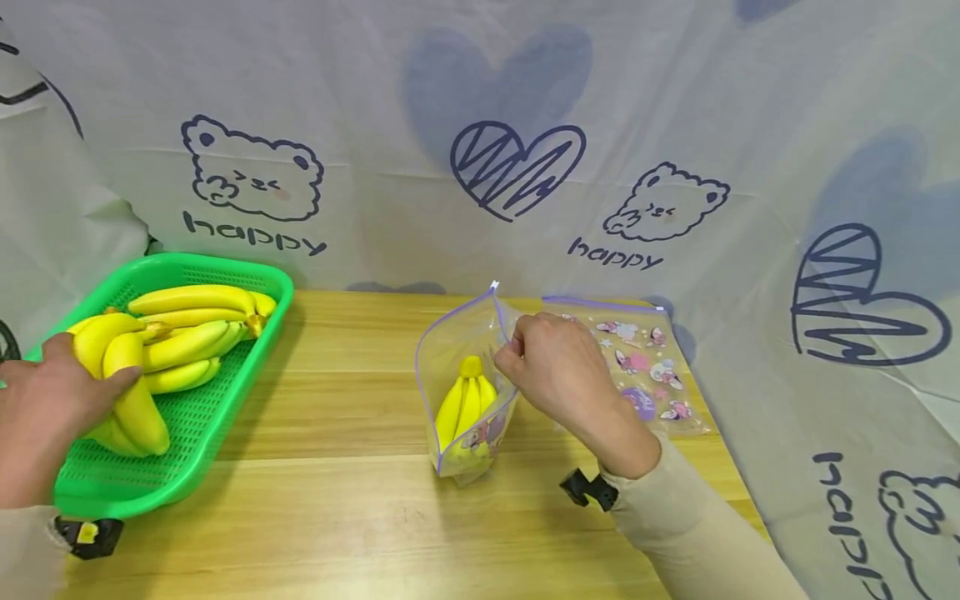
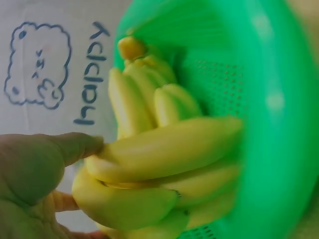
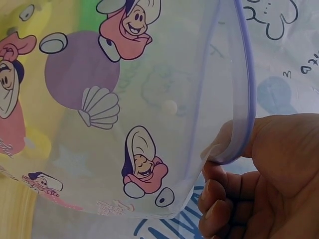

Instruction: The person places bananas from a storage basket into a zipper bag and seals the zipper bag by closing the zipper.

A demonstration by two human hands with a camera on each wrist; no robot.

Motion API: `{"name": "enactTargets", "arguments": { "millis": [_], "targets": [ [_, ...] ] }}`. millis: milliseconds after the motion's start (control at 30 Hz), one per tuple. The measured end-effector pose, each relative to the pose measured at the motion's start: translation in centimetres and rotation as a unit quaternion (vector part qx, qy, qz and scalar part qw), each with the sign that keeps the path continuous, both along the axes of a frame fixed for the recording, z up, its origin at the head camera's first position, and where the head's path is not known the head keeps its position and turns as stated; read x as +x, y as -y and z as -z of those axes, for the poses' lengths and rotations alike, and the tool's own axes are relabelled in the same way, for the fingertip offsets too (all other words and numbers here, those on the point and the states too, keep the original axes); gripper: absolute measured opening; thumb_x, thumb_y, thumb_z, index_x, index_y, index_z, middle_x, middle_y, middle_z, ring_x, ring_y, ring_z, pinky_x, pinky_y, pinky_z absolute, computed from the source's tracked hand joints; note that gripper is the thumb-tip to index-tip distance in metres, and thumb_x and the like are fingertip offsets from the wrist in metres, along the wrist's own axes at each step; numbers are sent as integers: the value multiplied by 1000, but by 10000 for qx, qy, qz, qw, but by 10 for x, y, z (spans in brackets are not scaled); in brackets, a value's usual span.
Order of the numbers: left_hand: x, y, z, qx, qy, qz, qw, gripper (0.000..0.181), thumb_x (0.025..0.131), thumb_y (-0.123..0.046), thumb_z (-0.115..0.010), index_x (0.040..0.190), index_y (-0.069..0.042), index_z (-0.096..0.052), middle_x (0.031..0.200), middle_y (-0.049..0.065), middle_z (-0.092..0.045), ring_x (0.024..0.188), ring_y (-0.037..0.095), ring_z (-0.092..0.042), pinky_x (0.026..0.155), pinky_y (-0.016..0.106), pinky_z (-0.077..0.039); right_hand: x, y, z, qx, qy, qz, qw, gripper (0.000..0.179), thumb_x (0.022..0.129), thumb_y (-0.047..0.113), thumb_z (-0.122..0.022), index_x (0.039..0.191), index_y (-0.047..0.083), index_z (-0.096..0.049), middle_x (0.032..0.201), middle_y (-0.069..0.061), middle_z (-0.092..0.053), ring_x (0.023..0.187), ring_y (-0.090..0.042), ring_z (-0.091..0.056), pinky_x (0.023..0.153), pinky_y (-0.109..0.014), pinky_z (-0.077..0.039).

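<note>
At the left, my left hand (image 1: 56,408) grips a bunch of bananas (image 1: 135,387) in the green basket (image 1: 187,408). The left wrist view shows the thumb on the upper banana (image 2: 164,149) and fingers around the bunch's near end. My right hand (image 1: 562,362) pinches the purple-edged rim of a clear zip bag (image 1: 465,333), which stands with its mouth spread. Inside that bag sits another bunch of bananas (image 1: 468,408), stem up. In the right wrist view, thumb and fingers hold the bag's printed film (image 3: 144,169) at its zip edge.
More bananas (image 1: 195,300) lie in the basket beside the gripped bunch. A second printed zip bag (image 1: 652,358) lies flat on the wooden table (image 1: 337,517), behind and right of the standing one. A printed cloth (image 1: 382,200) hangs around the table's back and sides.
</note>
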State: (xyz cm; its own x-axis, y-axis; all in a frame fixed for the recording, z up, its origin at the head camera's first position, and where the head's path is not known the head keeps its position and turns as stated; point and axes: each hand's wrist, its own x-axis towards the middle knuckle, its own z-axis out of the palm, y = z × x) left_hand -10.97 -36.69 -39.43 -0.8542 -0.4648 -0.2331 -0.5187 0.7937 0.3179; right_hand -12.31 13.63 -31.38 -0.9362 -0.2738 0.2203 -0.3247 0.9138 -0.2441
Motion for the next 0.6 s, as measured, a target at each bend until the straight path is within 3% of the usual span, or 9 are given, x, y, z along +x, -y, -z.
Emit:
{"name": "enactTargets", "arguments": {
  "millis": [100, 267, 433, 600],
  "targets": [
    [-1, -2, 7, 177, 68, -31, 9998, 102, 104, -46, -49, 156, 14, 16, 143, 63, 6, 119, 82, -28, 93, 77, -39, 0, 0, 0, -14, -1, -13, 10000, 23, 84, 12, -62, 63, 17, -53, 62, 1, -50, 57, -19, -46, 60, -34, -39],
    [-2, -7, 9, 70, 187, -105, 9997, 114, 102, -56, -51, 149, 22, 19, 142, 65, 5, 126, 82, -22, 93, 74, -40, 0, 0, 1, -6, -3, -21, 10000, 24, 83, 12, -63, 62, 17, -52, 61, 1, -49, 57, -19, -46, 61, -34, -39],
    [-5, -7, 6, 144, 444, -398, 9981, 109, 103, -51, -46, 146, 22, 23, 143, 65, 1, 133, 80, -19, 102, 73, -38, 0, 0, 2, 1, 17, -31, 10000, 24, 85, 13, -63, 63, 17, -53, 62, 1, -50, 58, -19, -47, 63, -35, -40],
    [-6, -4, 4, 349, 435, -464, 9974, 116, 102, -62, -37, 146, 22, 30, 147, 63, 13, 141, 78, -8, 115, 73, -28, 0, 0, 1, 19, 13, 23, 10000, 23, 85, 13, -63, 64, 16, -54, 63, 1, -52, 59, -20, -48, 62, -34, -41]
  ]
}}
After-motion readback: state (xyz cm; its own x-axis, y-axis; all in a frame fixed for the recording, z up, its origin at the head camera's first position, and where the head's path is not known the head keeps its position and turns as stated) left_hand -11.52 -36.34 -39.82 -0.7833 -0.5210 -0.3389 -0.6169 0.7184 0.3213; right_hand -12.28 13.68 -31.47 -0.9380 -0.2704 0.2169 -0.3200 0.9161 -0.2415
